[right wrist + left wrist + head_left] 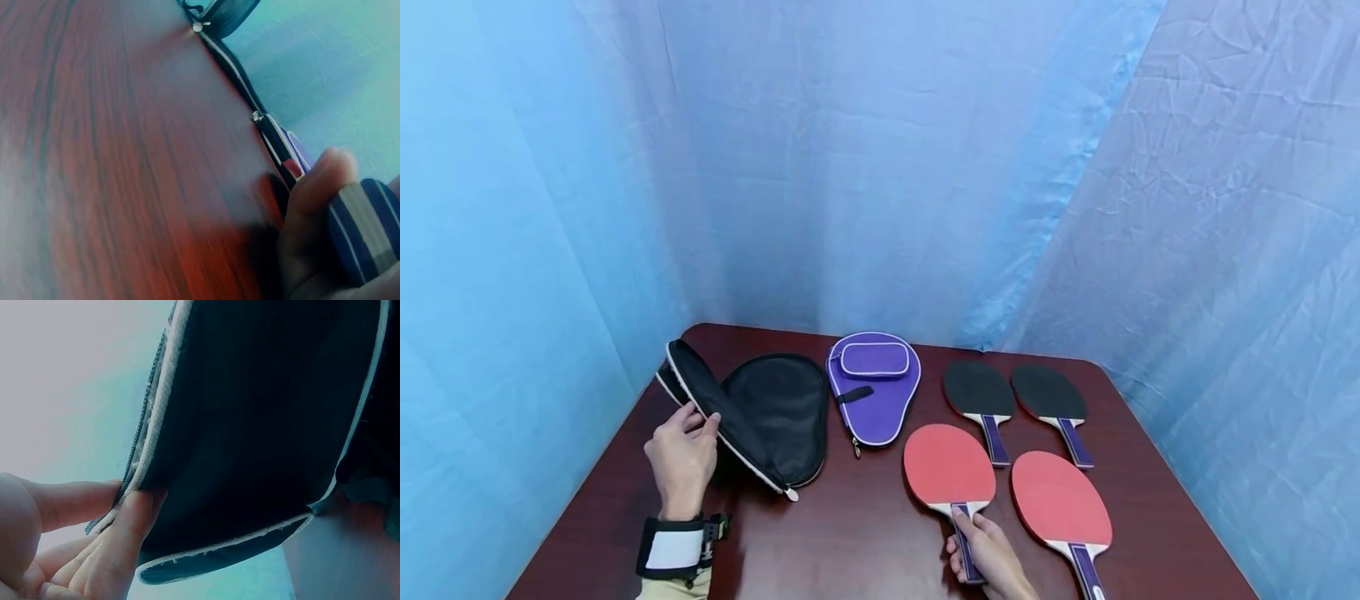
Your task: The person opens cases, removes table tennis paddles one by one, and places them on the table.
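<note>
At the left of the table lies a black zippered paddle case (781,408), spread apart with its white-edged flap lifted. My left hand (683,457) pinches the edge of that flap. In the left wrist view, thumb and fingers (134,515) grip the white-piped, zippered border, and the dark lining (269,406) faces the camera. My right hand (992,557) holds a red-faced table tennis paddle (949,463) by its purple handle, with the blade pointing away from me. Seen from the right wrist, the striped handle end (365,231) sticks out of the curled fingers.
A purple paddle case (880,404) with a small pocket lies at the back middle. To the right are two black-faced paddles (977,387) (1048,392) and another red-faced paddle (1060,500). Blue cloth (865,167) hangs behind the dark wooden table (850,542).
</note>
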The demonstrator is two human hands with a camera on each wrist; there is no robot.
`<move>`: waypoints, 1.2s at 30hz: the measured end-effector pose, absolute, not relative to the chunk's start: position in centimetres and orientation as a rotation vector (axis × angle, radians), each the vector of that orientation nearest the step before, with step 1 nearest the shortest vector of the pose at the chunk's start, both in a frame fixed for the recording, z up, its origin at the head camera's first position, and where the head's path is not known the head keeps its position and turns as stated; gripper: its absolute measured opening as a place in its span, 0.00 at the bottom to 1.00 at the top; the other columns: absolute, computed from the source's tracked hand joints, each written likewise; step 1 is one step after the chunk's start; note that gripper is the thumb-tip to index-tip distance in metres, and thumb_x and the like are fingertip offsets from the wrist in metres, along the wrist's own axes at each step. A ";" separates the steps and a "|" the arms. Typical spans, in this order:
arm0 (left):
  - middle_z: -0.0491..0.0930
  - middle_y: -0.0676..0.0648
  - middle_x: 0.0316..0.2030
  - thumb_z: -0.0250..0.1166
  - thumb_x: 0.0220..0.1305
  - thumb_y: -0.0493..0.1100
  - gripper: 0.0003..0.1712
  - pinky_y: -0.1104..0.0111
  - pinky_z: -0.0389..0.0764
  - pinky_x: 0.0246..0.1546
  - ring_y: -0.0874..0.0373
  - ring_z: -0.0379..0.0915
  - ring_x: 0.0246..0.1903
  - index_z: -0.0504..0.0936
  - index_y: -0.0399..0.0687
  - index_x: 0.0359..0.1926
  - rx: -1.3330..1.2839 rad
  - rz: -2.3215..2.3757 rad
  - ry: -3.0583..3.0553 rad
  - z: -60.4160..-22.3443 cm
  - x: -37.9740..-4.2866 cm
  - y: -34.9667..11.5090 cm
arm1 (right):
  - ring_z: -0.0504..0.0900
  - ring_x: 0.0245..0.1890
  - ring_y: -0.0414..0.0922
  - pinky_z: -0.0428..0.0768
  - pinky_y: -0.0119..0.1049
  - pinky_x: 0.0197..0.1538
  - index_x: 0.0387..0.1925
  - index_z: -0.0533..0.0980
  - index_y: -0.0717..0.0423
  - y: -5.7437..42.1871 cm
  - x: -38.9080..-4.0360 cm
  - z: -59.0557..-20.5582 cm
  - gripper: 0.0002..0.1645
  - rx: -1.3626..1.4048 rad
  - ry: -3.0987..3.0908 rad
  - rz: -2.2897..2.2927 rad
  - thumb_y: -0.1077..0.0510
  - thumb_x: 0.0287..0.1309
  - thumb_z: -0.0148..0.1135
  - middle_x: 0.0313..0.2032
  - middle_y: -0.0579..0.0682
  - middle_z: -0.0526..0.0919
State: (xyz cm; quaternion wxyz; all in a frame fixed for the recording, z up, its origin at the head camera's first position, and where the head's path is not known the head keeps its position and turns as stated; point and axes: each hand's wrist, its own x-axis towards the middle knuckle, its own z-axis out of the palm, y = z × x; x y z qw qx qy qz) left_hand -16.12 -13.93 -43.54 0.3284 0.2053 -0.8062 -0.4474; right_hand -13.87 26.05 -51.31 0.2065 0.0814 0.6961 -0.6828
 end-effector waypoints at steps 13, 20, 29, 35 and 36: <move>0.82 0.28 0.46 0.66 0.65 0.37 0.25 0.47 0.84 0.37 0.36 0.84 0.39 0.77 0.29 0.60 0.550 -1.187 -2.107 -43.7 -15.9 -14.0 | 0.62 0.11 0.36 0.61 0.29 0.17 0.10 0.65 0.49 27.2 -14.3 -49.8 0.33 0.209 2.671 -1.109 0.36 0.60 0.62 0.10 0.39 0.63; 0.82 0.28 0.46 0.67 0.64 0.38 0.25 0.48 0.84 0.37 0.36 0.84 0.39 0.77 0.29 0.60 0.531 -1.199 -2.089 -43.5 -16.0 -14.0 | 0.53 0.11 0.37 0.53 0.29 0.18 0.07 0.59 0.46 27.8 -14.6 -49.3 0.36 0.139 2.799 -0.875 0.36 0.59 0.64 0.10 0.39 0.55; 0.84 0.29 0.44 0.68 0.63 0.39 0.26 0.47 0.84 0.38 0.38 0.85 0.38 0.77 0.30 0.60 0.524 -1.191 -2.087 -43.5 -16.4 -13.9 | 0.58 0.11 0.38 0.59 0.31 0.18 0.08 0.59 0.47 27.9 -15.0 -48.1 0.35 0.112 2.826 -0.880 0.38 0.60 0.64 0.09 0.40 0.57; 0.83 0.29 0.44 0.68 0.63 0.38 0.26 0.47 0.84 0.37 0.37 0.85 0.38 0.78 0.29 0.59 0.474 -1.193 -2.100 -43.2 -16.7 -13.7 | 0.68 0.11 0.39 0.65 0.32 0.18 0.09 0.66 0.50 27.4 -15.5 -47.4 0.31 0.080 2.902 -0.903 0.44 0.62 0.64 0.09 0.42 0.66; 0.83 0.29 0.44 0.68 0.63 0.38 0.26 0.47 0.84 0.37 0.37 0.85 0.38 0.78 0.29 0.59 0.463 -1.192 -2.104 -43.1 -16.8 -13.6 | 0.70 0.11 0.40 0.66 0.32 0.18 0.10 0.67 0.50 27.4 -15.5 -47.4 0.30 0.074 2.901 -0.914 0.44 0.62 0.64 0.09 0.43 0.68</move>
